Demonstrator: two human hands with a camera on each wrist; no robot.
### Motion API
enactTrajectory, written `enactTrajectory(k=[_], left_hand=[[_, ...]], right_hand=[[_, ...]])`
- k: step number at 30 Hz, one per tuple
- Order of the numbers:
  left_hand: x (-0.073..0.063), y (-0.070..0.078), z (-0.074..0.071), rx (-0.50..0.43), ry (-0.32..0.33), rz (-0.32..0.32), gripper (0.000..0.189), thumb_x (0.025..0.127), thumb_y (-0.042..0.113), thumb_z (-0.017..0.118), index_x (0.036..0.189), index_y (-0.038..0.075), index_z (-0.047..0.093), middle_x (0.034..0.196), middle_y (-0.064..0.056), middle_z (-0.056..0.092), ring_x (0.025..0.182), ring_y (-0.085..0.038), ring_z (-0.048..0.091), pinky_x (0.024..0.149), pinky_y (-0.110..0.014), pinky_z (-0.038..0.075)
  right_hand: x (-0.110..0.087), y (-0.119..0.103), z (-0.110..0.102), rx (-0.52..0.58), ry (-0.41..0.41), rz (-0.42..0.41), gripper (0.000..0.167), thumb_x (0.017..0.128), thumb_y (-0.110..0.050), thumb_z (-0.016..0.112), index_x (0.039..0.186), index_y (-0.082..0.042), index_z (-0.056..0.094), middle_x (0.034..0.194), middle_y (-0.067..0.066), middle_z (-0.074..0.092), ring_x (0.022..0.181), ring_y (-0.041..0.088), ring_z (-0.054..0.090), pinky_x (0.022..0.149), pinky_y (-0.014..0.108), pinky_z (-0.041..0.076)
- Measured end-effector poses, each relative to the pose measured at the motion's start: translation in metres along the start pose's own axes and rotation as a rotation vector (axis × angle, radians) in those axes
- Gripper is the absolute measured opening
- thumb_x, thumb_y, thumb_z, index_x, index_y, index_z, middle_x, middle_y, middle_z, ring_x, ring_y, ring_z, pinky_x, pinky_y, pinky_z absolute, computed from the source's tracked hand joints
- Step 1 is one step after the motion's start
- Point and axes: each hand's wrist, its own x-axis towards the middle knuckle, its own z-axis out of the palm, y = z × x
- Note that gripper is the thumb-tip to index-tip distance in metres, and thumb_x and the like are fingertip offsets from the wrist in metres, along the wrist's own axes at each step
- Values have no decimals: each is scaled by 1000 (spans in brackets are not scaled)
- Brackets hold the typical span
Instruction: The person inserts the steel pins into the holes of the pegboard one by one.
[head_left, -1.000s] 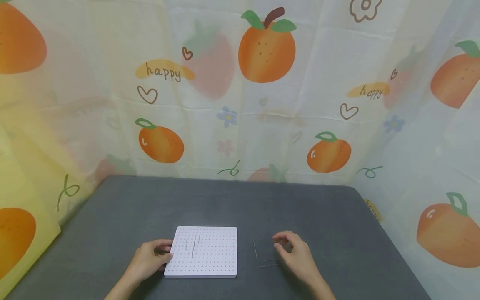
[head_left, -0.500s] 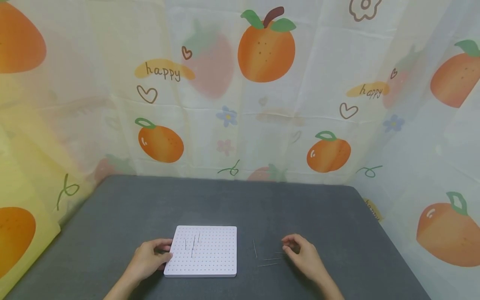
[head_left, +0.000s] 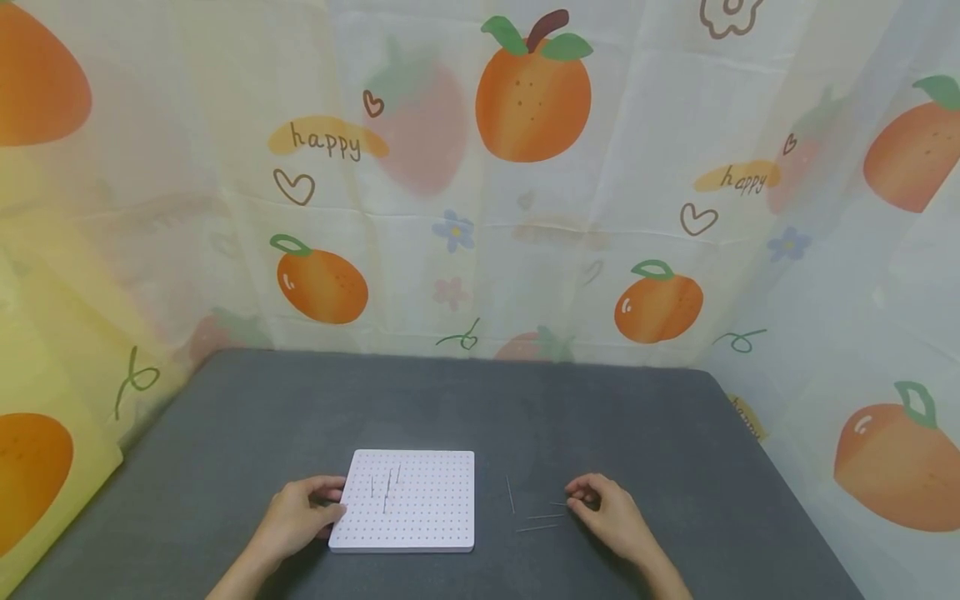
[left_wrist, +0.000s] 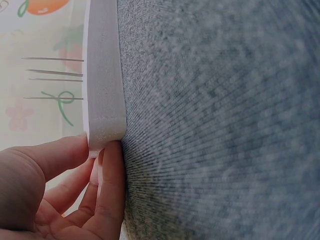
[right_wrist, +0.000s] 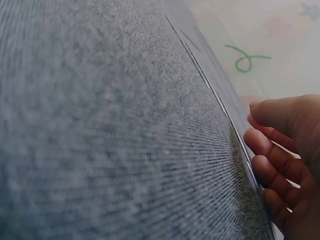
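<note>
A white pegboard (head_left: 431,500) with rows of small holes lies on the dark table. Several thin metal needles (left_wrist: 55,79) stand upright in its left half. My left hand (head_left: 300,517) grips the board's left edge, thumb on top and fingers against the side and underneath, as the left wrist view shows. Right of the board, my right hand (head_left: 607,512) is low over the table with loosely bent fingers. Its thumb and forefinger are right at the end of a loose needle (head_left: 557,503), a gap showing between them. In the right wrist view its fingertips (right_wrist: 257,140) are close beside the needles.
Two more loose needles, a middle one (head_left: 543,517) and a nearer one (head_left: 537,527), lie sideways between board and right hand. Another needle (head_left: 510,494) points away from me, nearer the board. A fruit-patterned curtain (head_left: 525,250) hangs behind the grey table (head_left: 450,400).
My right hand has moved a little to the right and down toward the end of the rear sideways needle, uncovering the loose needles. The left hand and the board have stayed in place.
</note>
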Motion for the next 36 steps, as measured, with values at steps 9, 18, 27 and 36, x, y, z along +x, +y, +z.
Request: enactTrajectory(k=[9, 18, 27, 36], left_hand=[[2, -1, 0, -12, -13, 10, 40, 74, -1, 67, 113, -6, 60, 89, -9, 63, 67, -15, 60, 54, -30, 55], [2, -3, 1, 6, -16, -10, 40, 75, 1, 67, 113, -6, 59, 89, -9, 63, 67, -14, 59, 55, -31, 55], [2, -2, 0, 12, -14, -8, 40, 75, 1, 67, 113, -5, 60, 89, -9, 63, 66, -14, 59, 55, -31, 55], [2, -1, 1, 28, -9, 2, 40, 75, 1, 67, 113, -5, 60, 89, -9, 63, 66, -14, 59, 55, -31, 55]], right_hand=[[1, 1, 4, -41, 13, -45, 17, 75, -13, 73, 79, -26, 64, 72, -17, 51, 70, 2, 46, 67, 23, 39], [2, -2, 7, -104, 14, -38, 20, 73, -15, 75, 73, -31, 61, 72, -16, 50, 70, 5, 42, 68, 28, 30], [3, -3, 8, -145, -4, -40, 15, 74, -16, 74, 72, -26, 62, 72, -13, 48, 70, 8, 41, 66, 29, 29], [3, -5, 9, -164, 17, -32, 17, 73, -16, 74, 69, -27, 62, 71, -12, 48, 71, 8, 43, 67, 30, 31]])
